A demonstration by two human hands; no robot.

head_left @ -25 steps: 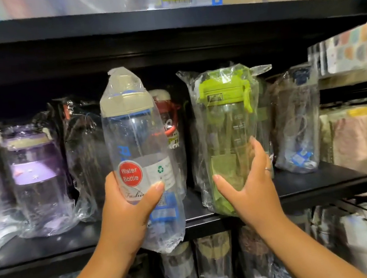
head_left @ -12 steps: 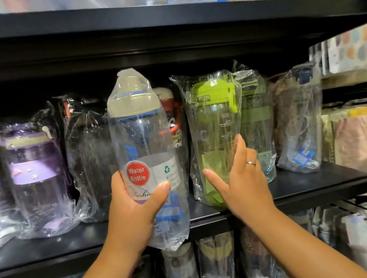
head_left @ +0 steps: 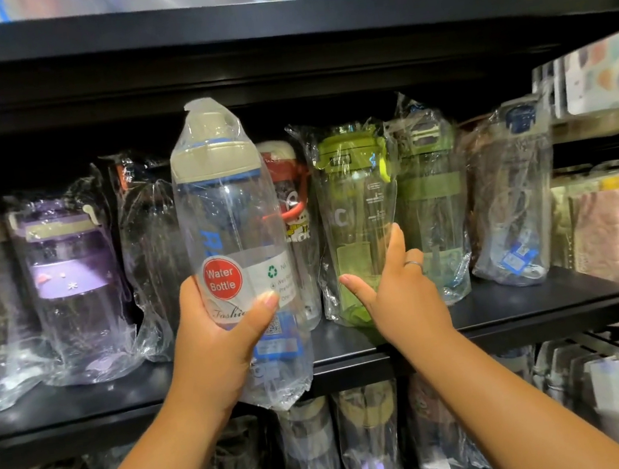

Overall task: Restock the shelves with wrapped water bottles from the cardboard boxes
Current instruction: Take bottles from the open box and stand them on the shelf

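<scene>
The green bottle (head_left: pixel 355 205) has slid toward 9 o'clock on the shelf (head_left: pixel 523 309); right hand (head_left: pixel 401 293) presses it, fingers straight; left hand (head_left: pixel 215 335) grips the empty beige-lidded bottle (head_left: pixel 227 213)

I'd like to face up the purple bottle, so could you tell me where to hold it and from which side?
Take the purple bottle round its clear body, just under the purple band, coming from the front: it stands upright on the shelf with wrapped neighbours close either side, and its wrap bags loosely at the base.

Left hand (head_left: pixel 217 339) up, thumb and fingers curled round a clear bottle (head_left: pixel 227 213); right hand (head_left: pixel 401 295) forward, fingers straight, thumb spread.
</scene>
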